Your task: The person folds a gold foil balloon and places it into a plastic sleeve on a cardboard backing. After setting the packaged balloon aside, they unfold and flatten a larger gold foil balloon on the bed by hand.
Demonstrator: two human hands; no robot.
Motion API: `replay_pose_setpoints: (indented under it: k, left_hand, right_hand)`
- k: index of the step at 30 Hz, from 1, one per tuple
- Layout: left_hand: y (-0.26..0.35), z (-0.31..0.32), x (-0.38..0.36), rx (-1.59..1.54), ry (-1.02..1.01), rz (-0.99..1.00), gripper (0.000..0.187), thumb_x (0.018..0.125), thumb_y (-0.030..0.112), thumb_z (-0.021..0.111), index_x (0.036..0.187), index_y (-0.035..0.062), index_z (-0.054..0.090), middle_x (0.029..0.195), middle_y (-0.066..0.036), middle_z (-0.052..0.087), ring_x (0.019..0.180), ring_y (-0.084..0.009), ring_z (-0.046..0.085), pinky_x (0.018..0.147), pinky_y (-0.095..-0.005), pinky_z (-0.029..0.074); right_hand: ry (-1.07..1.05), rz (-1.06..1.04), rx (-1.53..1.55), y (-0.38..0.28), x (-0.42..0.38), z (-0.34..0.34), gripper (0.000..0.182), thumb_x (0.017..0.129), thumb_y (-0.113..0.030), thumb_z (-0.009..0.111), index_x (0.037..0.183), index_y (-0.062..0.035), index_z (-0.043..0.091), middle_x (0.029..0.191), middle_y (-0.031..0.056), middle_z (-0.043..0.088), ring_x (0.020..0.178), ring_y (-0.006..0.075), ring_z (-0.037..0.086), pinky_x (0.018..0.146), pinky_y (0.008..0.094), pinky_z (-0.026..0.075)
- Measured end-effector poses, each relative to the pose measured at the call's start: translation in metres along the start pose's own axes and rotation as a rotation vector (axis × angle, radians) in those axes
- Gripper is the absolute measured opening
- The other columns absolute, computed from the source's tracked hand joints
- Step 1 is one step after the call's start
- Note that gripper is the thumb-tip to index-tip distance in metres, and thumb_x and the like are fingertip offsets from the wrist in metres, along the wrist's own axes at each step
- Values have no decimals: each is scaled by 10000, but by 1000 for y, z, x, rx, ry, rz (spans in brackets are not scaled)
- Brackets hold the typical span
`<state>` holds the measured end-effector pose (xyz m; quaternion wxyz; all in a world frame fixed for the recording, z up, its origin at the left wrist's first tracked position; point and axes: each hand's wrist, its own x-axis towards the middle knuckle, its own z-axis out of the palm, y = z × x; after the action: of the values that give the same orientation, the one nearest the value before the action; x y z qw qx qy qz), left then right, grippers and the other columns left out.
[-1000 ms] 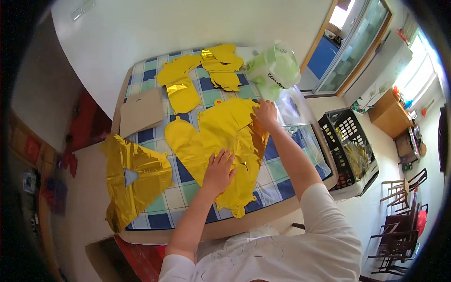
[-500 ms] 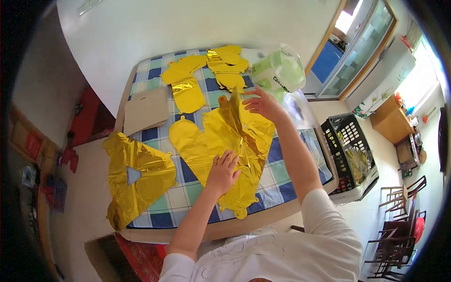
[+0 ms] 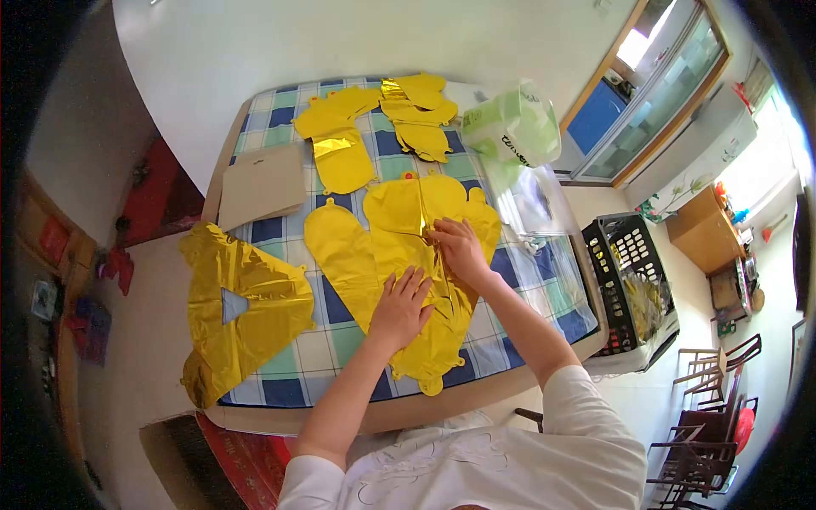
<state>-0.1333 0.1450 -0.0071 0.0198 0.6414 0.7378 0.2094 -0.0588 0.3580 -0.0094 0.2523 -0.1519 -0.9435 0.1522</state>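
A gold foil balloon (image 3: pixel 340 255), flat and uninflated, lies at the middle of the checked cloth. My left hand (image 3: pixel 400 311) rests on its lower part with the fingers spread. On the foil's right half is my right hand (image 3: pixel 459 250), its fingers bent down against the surface near a crease; whether they pinch the foil is not clear. Another gold foil piece (image 3: pixel 255 306) with a small hole hangs over the left edge. Toward the wall lie two more gold foil shapes, one at centre left (image 3: pixel 342 153) and a stacked one (image 3: pixel 418 106) to its right.
Brown cardboard sheets (image 3: pixel 262 185) lie at the table's left. A green and white plastic package (image 3: pixel 512 127) and clear plastic bags (image 3: pixel 537 204) are at the right. Beyond the right edge stands a black crate (image 3: pixel 627 246) with plastic-wrapped items. Chairs (image 3: pixel 701 370) stand farther right.
My right hand has come down and toward me onto the foil. The raised upper flap of foil now lies flatter. My left hand stays in nearly the same place.
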Motion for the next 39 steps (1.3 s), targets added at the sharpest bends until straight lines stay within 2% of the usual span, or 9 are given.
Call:
replay_pose_setpoints:
  k: [3, 9, 15, 18, 22, 25, 28, 34, 39]
  left_hand:
    - [0, 0, 0, 2, -2, -3, 497, 975, 362, 449, 1373, 64, 442, 1463, -131, 387, 1390, -282, 303, 1148, -471, 216]
    - [1, -2, 0, 32, -32, -5, 498, 981, 368, 433, 1379, 70, 437, 1471, -124, 377, 1398, -269, 291, 1151, -467, 208]
    - [0, 0, 0, -3, -22, -6, 498, 970, 349, 460, 1380, 68, 434, 1472, -128, 372, 1391, -285, 299, 1148, -475, 216]
    - [-1, 2, -1, 3, -9, 0, 503, 962, 340, 479, 1381, 66, 430, 1474, -130, 368, 1388, -288, 302, 1147, -476, 221]
    - [0, -1, 0, -10, -15, -7, 505, 957, 337, 490, 1380, 67, 429, 1475, -127, 366, 1388, -282, 303, 1145, -475, 225]
    - [2, -5, 0, 5, 5, -3, 484, 977, 351, 451, 1365, 63, 448, 1461, -126, 386, 1386, -272, 311, 1145, -465, 224]
    - [2, -4, 0, -4, 7, -5, 481, 977, 349, 451, 1364, 62, 450, 1464, -126, 384, 1389, -271, 306, 1148, -464, 218]
    - [1, -5, 0, -4, -28, -11, 488, 978, 348, 449, 1376, 66, 437, 1470, -124, 376, 1394, -271, 295, 1155, -461, 206]
    - [0, -1, -1, -12, -13, -12, 491, 977, 347, 450, 1380, 67, 432, 1470, -123, 375, 1394, -269, 296, 1155, -460, 208]
  right_hand:
    - [-33, 29, -8, -8, 5, -8, 265, 870, -60, 557, 1116, -69, 656, 1221, 120, 609, 1216, 318, 513, 1072, 509, 336]
    - [163, 107, 103, -18, 46, 13, 342, 898, -134, 540, 1224, -34, 569, 1294, 146, 561, 1255, 328, 476, 1092, 489, 322]
    - [-121, 32, -279, -5, 52, 15, 354, 918, -120, 510, 1264, -58, 558, 1289, 172, 554, 1244, 341, 477, 1062, 465, 362]
    - [169, 181, 141, -10, 44, 3, 345, 909, -98, 501, 1246, -71, 573, 1291, 164, 555, 1237, 337, 484, 1068, 481, 354]
    - [-72, 42, -80, -5, 15, -3, 313, 880, -60, 523, 1182, -52, 606, 1238, 159, 592, 1210, 341, 500, 1041, 426, 388]
    - [115, 99, 62, 3, 8, 7, 317, 877, -29, 498, 1178, -39, 596, 1206, 182, 597, 1160, 368, 518, 1023, 473, 381]
    - [131, 254, 182, 7, 19, 2, 393, 852, -72, 564, 1243, -43, 552, 1205, 171, 600, 1188, 369, 495, 1025, 466, 381]
    - [-8, 278, 142, -17, 24, -6, 662, 760, -150, 697, 1358, -53, 430, 1139, 169, 608, 1106, 374, 505, 968, 440, 414]
    - [-21, 60, -34, -8, 19, 3, 459, 802, -34, 589, 1257, -61, 531, 1106, 152, 620, 1047, 370, 526, 953, 440, 419]
